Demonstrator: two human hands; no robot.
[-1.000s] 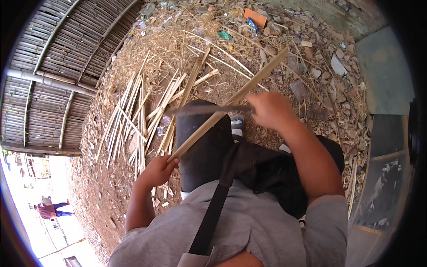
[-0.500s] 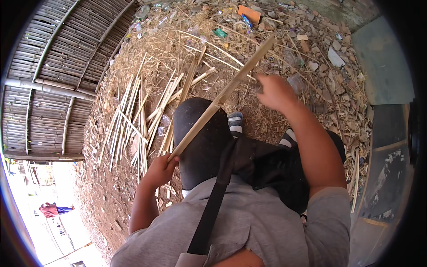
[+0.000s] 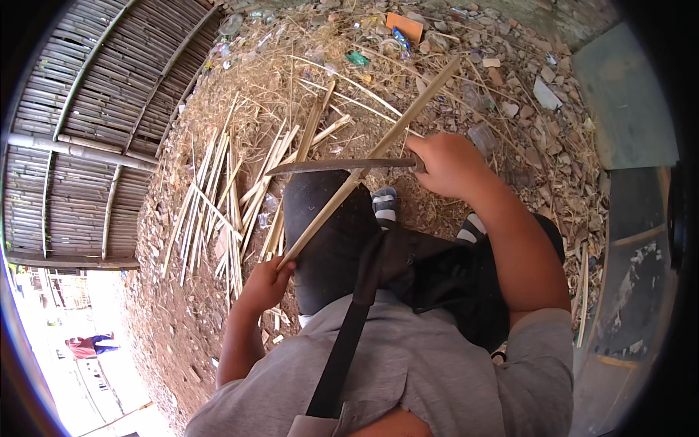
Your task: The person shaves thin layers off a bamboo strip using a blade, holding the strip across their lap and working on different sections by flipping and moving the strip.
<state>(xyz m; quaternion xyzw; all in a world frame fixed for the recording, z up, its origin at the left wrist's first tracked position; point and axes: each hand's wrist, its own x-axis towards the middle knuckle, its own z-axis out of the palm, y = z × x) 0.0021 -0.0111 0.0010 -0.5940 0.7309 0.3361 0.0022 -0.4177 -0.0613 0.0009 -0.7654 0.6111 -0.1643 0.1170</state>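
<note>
My left hand (image 3: 263, 285) is closed around the near end of a long split bamboo strip (image 3: 318, 223). The strip slants up and away to the right, passing over my dark-trousered left knee (image 3: 309, 197). In my right hand (image 3: 453, 166) is the handle of a machete (image 3: 313, 167), its long dark blade pointing left with a slightly bent tip. That blade crosses the strip around its middle, just beyond the knee; whether the edge touches the bamboo I cannot tell.
Split bamboo strips (image 3: 207, 189) lie in a loose heap left of my knee. Straw, stones and litter cover the ground, with an orange piece (image 3: 405, 28) at the far side. A bamboo-slat wall (image 3: 80, 95) stands left, grey panels (image 3: 626, 102) right. Someone in red (image 3: 82, 347) is distant at lower left.
The machete blade, not discernible before, now shows plainly across the bamboo strip. My right hand has turned and shifted slightly; the strip's far end has moved a little right.
</note>
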